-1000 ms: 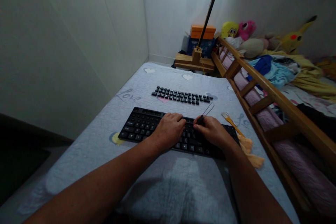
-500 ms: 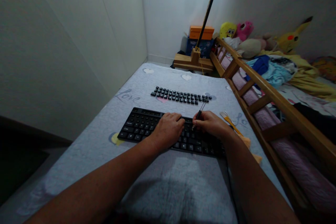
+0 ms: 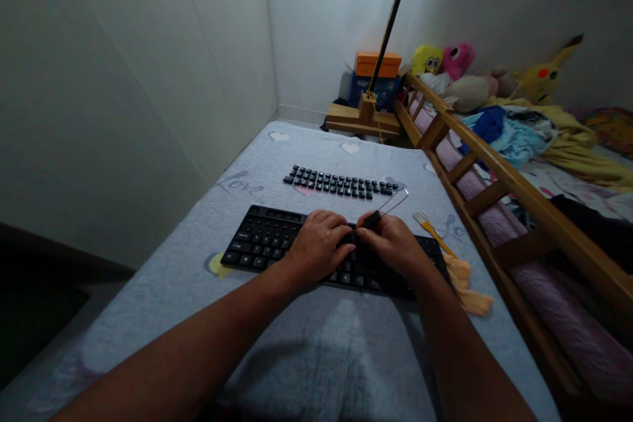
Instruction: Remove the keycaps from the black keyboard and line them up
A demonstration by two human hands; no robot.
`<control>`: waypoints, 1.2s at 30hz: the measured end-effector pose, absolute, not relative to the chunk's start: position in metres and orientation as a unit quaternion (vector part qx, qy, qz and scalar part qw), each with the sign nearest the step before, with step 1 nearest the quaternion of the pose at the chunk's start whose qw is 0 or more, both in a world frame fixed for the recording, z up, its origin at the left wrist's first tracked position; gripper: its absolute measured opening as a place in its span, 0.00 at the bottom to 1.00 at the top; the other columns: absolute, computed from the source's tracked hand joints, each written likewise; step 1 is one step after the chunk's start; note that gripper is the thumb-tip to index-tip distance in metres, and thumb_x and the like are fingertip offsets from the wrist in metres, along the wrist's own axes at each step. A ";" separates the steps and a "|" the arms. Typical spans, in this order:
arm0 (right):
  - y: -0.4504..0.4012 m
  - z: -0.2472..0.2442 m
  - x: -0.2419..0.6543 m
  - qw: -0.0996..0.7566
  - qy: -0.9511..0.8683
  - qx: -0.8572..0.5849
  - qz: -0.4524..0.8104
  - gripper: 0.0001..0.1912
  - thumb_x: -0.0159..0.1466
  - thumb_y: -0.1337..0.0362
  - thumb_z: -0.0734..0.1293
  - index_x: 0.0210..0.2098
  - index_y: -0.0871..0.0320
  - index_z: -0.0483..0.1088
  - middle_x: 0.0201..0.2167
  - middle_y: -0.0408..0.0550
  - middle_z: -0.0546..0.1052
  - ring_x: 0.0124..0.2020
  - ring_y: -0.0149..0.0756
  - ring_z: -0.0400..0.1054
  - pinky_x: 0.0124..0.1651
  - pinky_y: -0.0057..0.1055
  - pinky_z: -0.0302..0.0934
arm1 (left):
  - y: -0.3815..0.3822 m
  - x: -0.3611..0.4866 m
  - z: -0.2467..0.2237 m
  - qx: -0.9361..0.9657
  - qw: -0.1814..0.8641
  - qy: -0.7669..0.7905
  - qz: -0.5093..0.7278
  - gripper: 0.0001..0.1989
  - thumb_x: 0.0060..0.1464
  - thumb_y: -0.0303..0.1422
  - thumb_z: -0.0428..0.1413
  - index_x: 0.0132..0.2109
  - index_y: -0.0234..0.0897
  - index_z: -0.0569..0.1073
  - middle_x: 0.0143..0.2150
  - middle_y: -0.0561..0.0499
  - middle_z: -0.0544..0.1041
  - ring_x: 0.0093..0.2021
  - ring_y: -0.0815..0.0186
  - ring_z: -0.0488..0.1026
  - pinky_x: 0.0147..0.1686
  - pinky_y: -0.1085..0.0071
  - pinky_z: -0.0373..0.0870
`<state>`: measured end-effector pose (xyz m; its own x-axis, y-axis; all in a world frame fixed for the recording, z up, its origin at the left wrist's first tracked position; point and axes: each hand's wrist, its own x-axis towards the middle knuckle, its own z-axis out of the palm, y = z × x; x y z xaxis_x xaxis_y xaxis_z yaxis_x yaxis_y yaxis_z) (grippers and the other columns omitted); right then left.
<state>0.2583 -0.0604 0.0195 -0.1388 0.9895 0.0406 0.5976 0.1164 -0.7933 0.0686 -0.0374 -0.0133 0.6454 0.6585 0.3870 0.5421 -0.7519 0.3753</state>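
Note:
A black keyboard (image 3: 270, 235) lies on the patterned bedspread, its middle partly hidden under both hands. My right hand (image 3: 390, 241) is closed on a keycap puller (image 3: 374, 218), a dark handle with two thin wire prongs that point up and away to the right. My left hand (image 3: 321, 237) lies over the keyboard's middle, fingers curled, with thumb and index finger around a small dark spot beside the right fingertips. What they pinch there cannot be made out. Beyond the keyboard, loose black keycaps (image 3: 333, 183) are laid out in rows.
Right of the keyboard lie a brush (image 3: 435, 235) with a yellow handle and an orange cloth (image 3: 467, 287). A wooden bed rail (image 3: 504, 178) runs along the right side. At the back stands a wooden lamp base (image 3: 363, 117) by an orange box (image 3: 378, 64).
The puller's prongs have swung up and right, away from the keycap rows. My right hand has moved left, closer to my left hand, whose thumb now reaches out towards it.

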 end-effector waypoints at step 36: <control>-0.006 0.013 0.309 0.195 -0.685 -0.697 0.085 0.08 0.57 0.68 0.69 0.37 0.57 0.77 0.31 0.45 0.77 0.33 0.34 0.69 0.38 0.28 0.60 | -0.034 0.066 -0.021 0.878 0.073 0.369 0.295 0.12 0.58 0.33 0.56 0.50 0.38 0.72 0.51 0.46 0.77 0.52 0.57 0.71 0.58 0.53 0.59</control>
<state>0.3090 -0.0063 0.0134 0.0475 0.9877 0.1490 0.9212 0.0143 -0.3887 0.0664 -0.0336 -0.0213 0.5526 0.6918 0.4649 0.6060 -0.7164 0.3459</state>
